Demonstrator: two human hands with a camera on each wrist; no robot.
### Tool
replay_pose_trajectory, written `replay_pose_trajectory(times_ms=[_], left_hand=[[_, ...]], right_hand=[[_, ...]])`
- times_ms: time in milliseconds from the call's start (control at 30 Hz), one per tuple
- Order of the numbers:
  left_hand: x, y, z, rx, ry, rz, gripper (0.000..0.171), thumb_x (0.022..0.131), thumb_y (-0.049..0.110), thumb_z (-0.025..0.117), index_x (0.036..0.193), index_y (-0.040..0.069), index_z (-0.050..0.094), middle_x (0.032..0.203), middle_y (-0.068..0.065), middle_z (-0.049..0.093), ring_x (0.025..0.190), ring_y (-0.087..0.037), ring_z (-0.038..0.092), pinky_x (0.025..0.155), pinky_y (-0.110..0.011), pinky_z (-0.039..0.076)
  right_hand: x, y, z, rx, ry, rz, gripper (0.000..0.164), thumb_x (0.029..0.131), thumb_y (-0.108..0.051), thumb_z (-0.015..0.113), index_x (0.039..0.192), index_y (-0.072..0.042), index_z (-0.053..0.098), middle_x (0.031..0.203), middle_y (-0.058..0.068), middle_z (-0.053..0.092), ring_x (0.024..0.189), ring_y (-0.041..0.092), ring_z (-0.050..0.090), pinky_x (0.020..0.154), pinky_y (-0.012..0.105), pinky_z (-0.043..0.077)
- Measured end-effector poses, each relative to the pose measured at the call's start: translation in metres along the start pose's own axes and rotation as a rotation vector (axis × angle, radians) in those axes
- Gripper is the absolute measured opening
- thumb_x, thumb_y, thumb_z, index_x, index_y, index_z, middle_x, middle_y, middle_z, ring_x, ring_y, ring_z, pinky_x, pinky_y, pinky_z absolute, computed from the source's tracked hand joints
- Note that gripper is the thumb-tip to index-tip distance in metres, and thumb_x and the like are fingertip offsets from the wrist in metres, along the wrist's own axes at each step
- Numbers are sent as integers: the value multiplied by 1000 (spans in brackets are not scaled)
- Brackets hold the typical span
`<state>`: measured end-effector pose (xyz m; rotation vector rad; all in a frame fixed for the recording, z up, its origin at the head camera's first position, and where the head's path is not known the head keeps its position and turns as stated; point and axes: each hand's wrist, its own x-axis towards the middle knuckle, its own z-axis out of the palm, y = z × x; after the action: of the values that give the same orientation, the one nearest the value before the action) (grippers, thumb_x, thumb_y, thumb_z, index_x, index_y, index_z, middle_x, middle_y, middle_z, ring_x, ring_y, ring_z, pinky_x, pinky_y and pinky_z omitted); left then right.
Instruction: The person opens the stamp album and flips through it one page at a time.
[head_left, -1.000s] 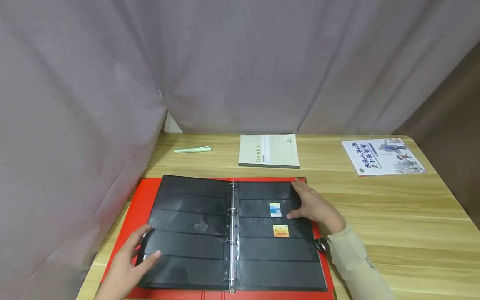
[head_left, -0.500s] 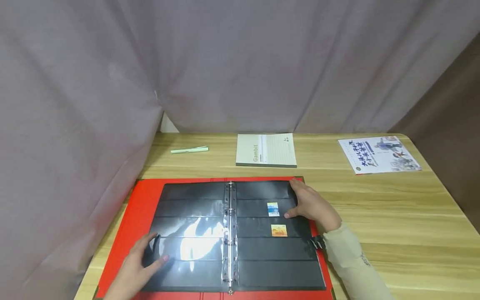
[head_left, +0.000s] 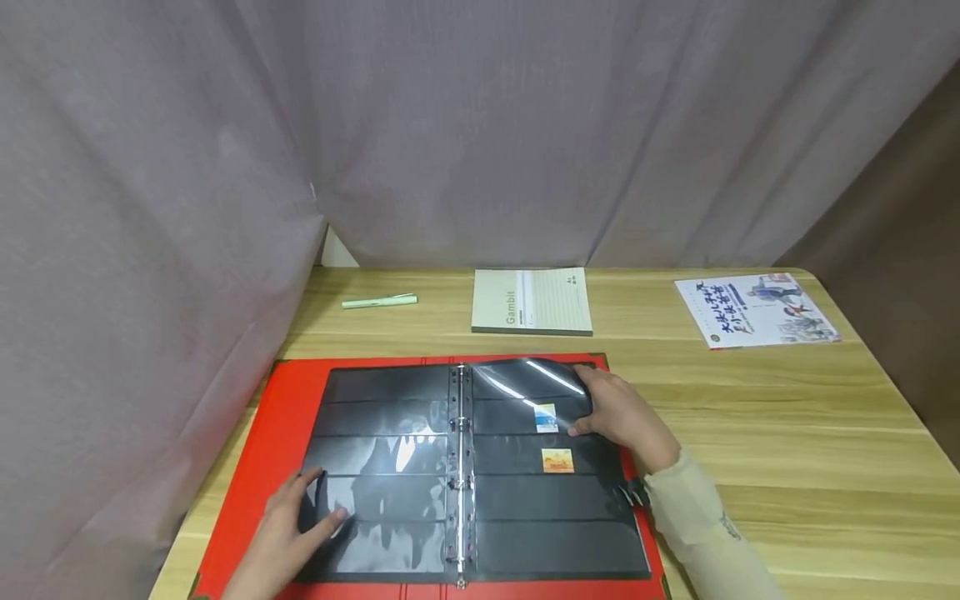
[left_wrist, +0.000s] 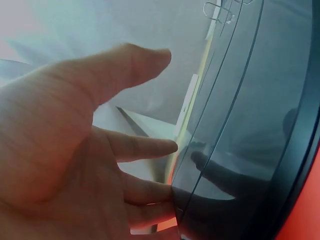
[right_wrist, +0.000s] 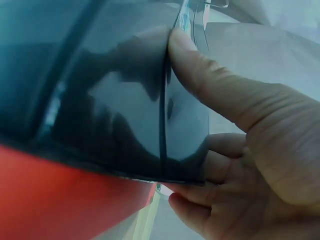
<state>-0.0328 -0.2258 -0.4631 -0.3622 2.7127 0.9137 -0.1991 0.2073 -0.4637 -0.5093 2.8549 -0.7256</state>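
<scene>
Stamp album (head_left: 247,442), red-covered and ring-bound, lies open flat on the near half of the wooden table (head_left: 787,433), directly in front of me. Its black pocket pages spread to both sides of the metal rings (head_left: 459,467). My right hand (head_left: 618,412) pinches the outer top corner of the right-hand page (head_left: 555,508): the right wrist view shows my thumb (right_wrist: 210,82) pressed on the glossy top face and my other fingers (right_wrist: 200,210) curled beneath the edge. That corner is raised off the cover and catches the light, while the lower part of the page lies flat. Two stamps sit in the pockets of this page, a blue-and-white stamp (head_left: 546,417) just beside my thumb and an orange stamp (head_left: 557,460) one row below it. My left hand (head_left: 288,533) rests at the outer lower edge of the left-hand page (head_left: 382,392); its fingers are straight and spread, with the tips touching the page edge, as the left wrist view (left_wrist: 150,195) confirms, and they grip nothing. At the far edge of the table lie a green pen (head_left: 378,302) to the left, a pale notebook (head_left: 532,302) in the middle, and an illustrated booklet (head_left: 756,310) well apart to the right. Grey curtain (head_left: 480,125) hangs behind and to the left of the table.
</scene>
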Motion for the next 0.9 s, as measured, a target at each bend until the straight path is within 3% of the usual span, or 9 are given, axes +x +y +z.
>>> replay_pose_trajectory(times_ms=[200,467,600,900], left_hand=[[0,3,4,3,7,-22,82,90,38,76,147,-8,40,152,-44,22,136,-58,25,102,-72,35],[-1,3,7,9,29,0,78,90,36,76,146,-8,42,152,-44,21,137,-58,25,104,-73,32],[-1,5,8,20,31,-26,78,90,37,76,146,-7,43,153,-43,20,136,-58,24,102,-74,33],[-3,5,7,13,24,-18,78,90,35,76,146,-7,42,154,-42,19,136,-57,23,101,-76,31]], right_hand=[[-2,-5,1,-22,18,13,95,63,-15,98,140,11,49,128,30,61,113,44,59,99,59,46],[-3,-5,2,-7,72,22,97,60,-15,99,141,5,49,111,26,67,96,38,62,87,55,51],[-3,-5,3,10,89,31,100,61,-11,97,145,5,45,116,29,65,99,42,61,89,57,50],[-10,0,-2,125,91,13,104,65,3,89,154,3,35,138,33,52,117,49,52,94,62,46]])
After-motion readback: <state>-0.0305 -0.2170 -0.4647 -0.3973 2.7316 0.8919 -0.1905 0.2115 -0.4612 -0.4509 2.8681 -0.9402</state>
